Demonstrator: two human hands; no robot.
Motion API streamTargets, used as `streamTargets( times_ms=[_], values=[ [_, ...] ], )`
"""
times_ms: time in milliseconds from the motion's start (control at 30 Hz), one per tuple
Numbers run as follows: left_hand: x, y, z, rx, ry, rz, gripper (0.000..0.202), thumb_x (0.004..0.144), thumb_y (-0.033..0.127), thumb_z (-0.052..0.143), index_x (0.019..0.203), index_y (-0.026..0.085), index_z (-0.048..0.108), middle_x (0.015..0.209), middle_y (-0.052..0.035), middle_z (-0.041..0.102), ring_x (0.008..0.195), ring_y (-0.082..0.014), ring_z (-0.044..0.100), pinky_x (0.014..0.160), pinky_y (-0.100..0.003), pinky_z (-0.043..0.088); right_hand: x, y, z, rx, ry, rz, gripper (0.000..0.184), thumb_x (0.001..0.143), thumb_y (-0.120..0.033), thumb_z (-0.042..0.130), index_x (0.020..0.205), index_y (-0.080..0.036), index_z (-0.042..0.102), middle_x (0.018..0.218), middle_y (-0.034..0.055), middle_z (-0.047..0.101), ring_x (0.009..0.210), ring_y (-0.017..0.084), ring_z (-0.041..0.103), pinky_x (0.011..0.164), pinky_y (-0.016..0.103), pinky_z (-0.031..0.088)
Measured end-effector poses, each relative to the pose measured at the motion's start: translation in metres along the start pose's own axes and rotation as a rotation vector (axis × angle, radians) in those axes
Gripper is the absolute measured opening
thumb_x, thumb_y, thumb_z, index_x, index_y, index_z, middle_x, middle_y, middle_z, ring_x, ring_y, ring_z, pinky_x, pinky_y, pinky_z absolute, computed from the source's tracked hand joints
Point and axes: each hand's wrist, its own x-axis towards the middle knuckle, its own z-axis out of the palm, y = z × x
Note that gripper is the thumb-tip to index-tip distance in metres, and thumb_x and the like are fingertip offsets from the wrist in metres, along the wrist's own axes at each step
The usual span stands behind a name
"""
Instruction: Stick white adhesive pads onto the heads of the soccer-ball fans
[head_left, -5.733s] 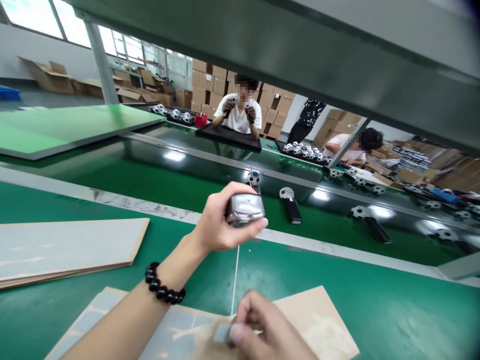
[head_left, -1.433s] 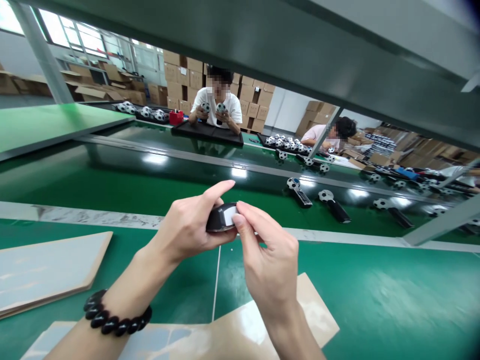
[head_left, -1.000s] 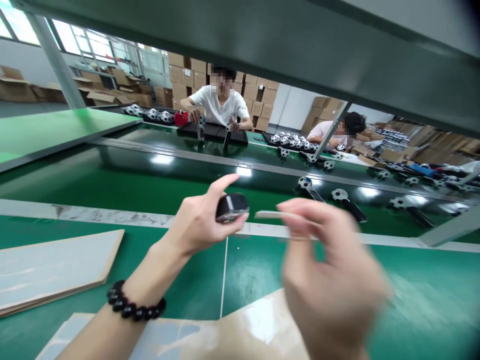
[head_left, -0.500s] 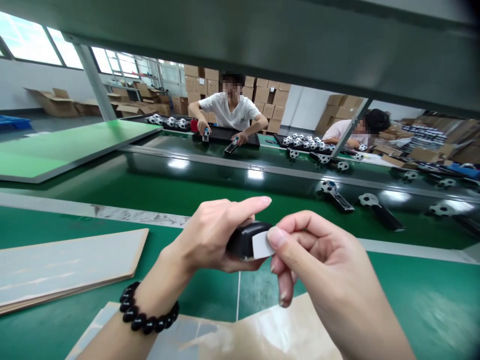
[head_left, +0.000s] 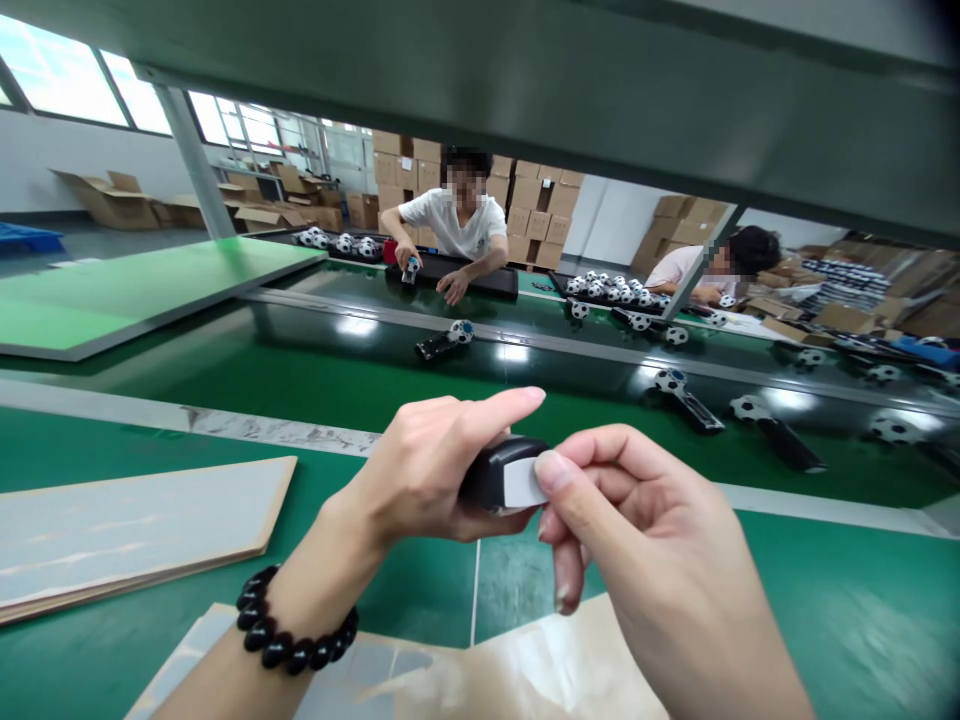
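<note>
My left hand (head_left: 420,460) is wrapped around a glossy black rounded object (head_left: 484,485), its thumb stretched out above; most of the object is hidden in the palm. The object's near end faces me. A small white label (head_left: 521,484) lies against that end. My right hand (head_left: 652,530) pinches the label's right edge between thumb and forefinger, with the other fingers curled below. Under both hands, a sheet of backing paper (head_left: 555,660) lies on the green bench.
A stack of pale label sheets (head_left: 135,530) lies at left. On the green conveyor (head_left: 225,380) beyond are soccer-ball-headed devices with black handles (head_left: 694,405). Across it, a co-worker in a white shirt (head_left: 469,225) handles similar pieces; another person (head_left: 682,270) bends over at right. A shelf overhangs above.
The white label sits flatter on the black end. A ball-headed device the co-worker held now lies on the conveyor, nearer me. Devices on the near belt shifted slightly right.
</note>
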Motion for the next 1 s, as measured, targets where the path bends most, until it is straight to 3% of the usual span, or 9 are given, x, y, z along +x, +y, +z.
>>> streamTargets(
  times_ms=[400,633,733,833,933,1000],
  values=[
    [0.001,0.0,0.0,0.017,0.0,0.01,0.047,0.097,0.041,0.057,0.135,0.015,0.045,0.094,-0.0079,0.077,0.061,-0.0139,0.07,0.055,-0.024,0.056,0.002,0.001,-0.003,-0.027,-0.017,0.002,0.025,0.079,-0.039,0.08,0.069,-0.021,0.066,0.053,-0.0069,0.063,0.037,0.005,0.053,0.039,0.015,0.045],
    [0.004,0.002,-0.001,0.021,-0.009,0.013,0.046,0.098,0.042,0.055,0.135,0.016,0.046,0.093,-0.0076,0.078,0.061,-0.0139,0.07,0.055,-0.023,0.056,0.001,0.001,-0.003,-0.041,-0.021,0.002,0.023,0.081,-0.038,0.078,0.07,-0.022,0.067,0.053,-0.0069,0.063,0.037,0.005,0.052,0.038,0.015,0.045],
    [0.002,0.0,0.0,-0.007,0.01,0.022,0.05,0.097,0.041,0.058,0.138,0.016,0.045,0.088,-0.006,0.077,0.06,-0.0141,0.069,0.054,-0.023,0.056,-0.001,0.002,-0.004,-0.097,-0.026,-0.044,0.027,0.086,-0.046,0.072,0.072,-0.023,0.069,0.056,-0.0052,0.064,0.038,0.006,0.054,0.04,0.017,0.046],
    [-0.003,-0.001,0.001,-0.079,0.047,0.002,0.061,0.09,0.038,0.067,0.142,0.017,0.042,0.081,-0.0034,0.074,0.061,-0.015,0.069,0.056,-0.024,0.057,-0.001,0.004,-0.008,-0.247,0.072,-0.177,0.032,0.094,-0.052,0.061,0.08,-0.024,0.07,0.056,-0.0037,0.063,0.04,0.008,0.055,0.042,0.019,0.046],
    [-0.006,0.0,-0.001,-0.222,0.072,-0.039,0.065,0.086,0.033,0.072,0.142,0.017,0.042,0.078,-0.004,0.072,0.062,-0.0167,0.069,0.059,-0.027,0.059,0.001,0.005,-0.012,-0.36,0.23,-0.263,0.033,0.098,-0.054,0.053,0.081,-0.026,0.06,0.05,-0.0058,0.055,0.039,0.009,0.048,0.038,0.019,0.038],
    [-0.008,0.002,-0.003,-0.262,0.03,-0.104,0.059,0.086,0.036,0.071,0.137,0.019,0.046,0.077,-0.0044,0.072,0.06,-0.0178,0.068,0.057,-0.029,0.06,0.001,0.007,-0.011,-0.349,0.186,-0.247,0.033,0.096,-0.057,0.054,0.086,-0.026,0.06,0.048,-0.0072,0.048,0.04,0.01,0.043,0.038,0.02,0.034]
  ],
)
